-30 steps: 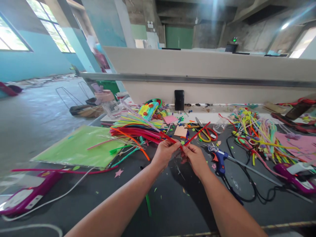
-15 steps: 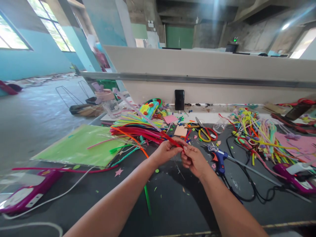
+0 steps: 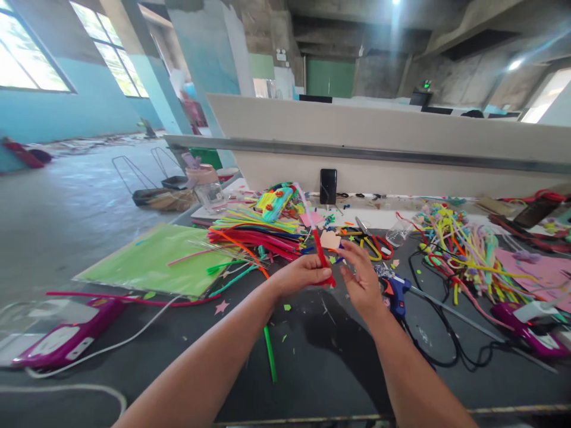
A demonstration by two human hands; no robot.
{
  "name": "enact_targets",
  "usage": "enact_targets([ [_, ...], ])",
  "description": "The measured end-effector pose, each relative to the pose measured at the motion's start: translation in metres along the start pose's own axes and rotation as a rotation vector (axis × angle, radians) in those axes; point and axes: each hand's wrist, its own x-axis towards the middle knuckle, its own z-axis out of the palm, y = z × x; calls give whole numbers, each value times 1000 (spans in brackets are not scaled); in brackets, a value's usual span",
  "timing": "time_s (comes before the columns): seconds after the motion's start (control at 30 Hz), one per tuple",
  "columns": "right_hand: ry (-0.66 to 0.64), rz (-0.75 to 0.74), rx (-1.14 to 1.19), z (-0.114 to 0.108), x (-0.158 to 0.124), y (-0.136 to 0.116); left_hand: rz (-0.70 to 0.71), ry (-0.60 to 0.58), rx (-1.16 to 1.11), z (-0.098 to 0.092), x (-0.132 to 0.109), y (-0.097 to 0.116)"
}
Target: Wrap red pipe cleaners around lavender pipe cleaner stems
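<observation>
My left hand (image 3: 303,274) is closed around a long thin stick (image 3: 316,238), fuzzy red like pipe cleaner on its near part and pale lilac toward its far end. The stick stands tilted up and away, its frayed red lower end showing below my thumb. My right hand (image 3: 360,276) is just right of it, thumb and fingers apart, holding nothing. Behind the hands lies a bundle of pipe cleaners (image 3: 254,233) in red, yellow and green. A blue glue gun (image 3: 398,294) rests to the right of my right hand.
Scissors (image 3: 375,241) and a beige block (image 3: 331,239) lie behind my hands. A phone (image 3: 328,186) leans on the partition. At right is a heap of pipe cleaners (image 3: 464,249); at left are a green sheet (image 3: 151,261) and a purple power strip (image 3: 71,336) with cables.
My right hand has let go of the red end and moved right, its fingers opening. The stick has swung from leaning left to more upright in my left hand. The view has shifted slightly.
</observation>
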Motion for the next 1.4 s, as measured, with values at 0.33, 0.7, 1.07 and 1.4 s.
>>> enact_targets([
  [0.33, -626, -537, -508, -37, 49, -94, -96, -162, -246, 2, -27, 19],
  [0.7, -633, -221, -621, -56, 65, -148, 112, -81, -308, 27, -51, 60],
  [1.07, -556, 623, 163, -33, 7, -153, 389, 427, 192, 51, -94, 41],
  [1.4, -293, 736, 364, -28, 0, -149, 307, 459, 137, 69, -96, 43],
])
